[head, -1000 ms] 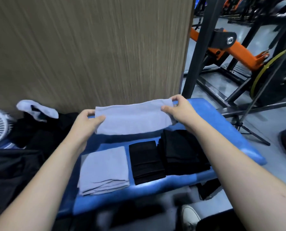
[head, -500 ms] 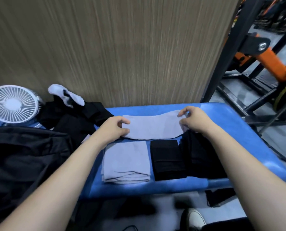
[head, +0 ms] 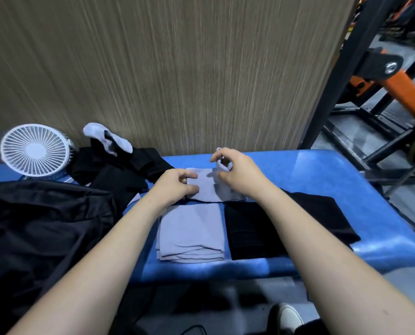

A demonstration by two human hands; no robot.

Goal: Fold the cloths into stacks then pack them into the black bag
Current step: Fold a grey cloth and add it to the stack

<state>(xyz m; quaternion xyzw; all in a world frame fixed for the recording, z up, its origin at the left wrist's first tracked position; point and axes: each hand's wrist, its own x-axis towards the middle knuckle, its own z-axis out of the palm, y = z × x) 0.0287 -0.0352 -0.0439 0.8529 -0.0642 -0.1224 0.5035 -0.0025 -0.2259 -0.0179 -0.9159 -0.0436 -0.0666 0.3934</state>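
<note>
A grey cloth (head: 207, 187) lies folded over on the blue padded bench (head: 322, 180). My left hand (head: 176, 187) pinches its left edge. My right hand (head: 237, 171) holds the cloth's other end, brought over from the right; a bit of grey shows above its fingers. In front lie a stack of folded grey cloths (head: 192, 232) and a stack of folded black cloths (head: 250, 230), with more black cloth (head: 322, 213) further right. The black bag (head: 37, 228) lies at the left.
A white fan (head: 34, 149) stands at the back left beside a heap of dark clothing (head: 129, 170) with a white piece on top. A wood-grain wall rises behind the bench. Black and orange gym equipment (head: 383, 78) stands at the right. A shoe (head: 286, 317) shows below.
The grey cloth was lowered onto the bench. My right hand then carried its right end leftward, folding the cloth over toward my left hand. The view swung left.
</note>
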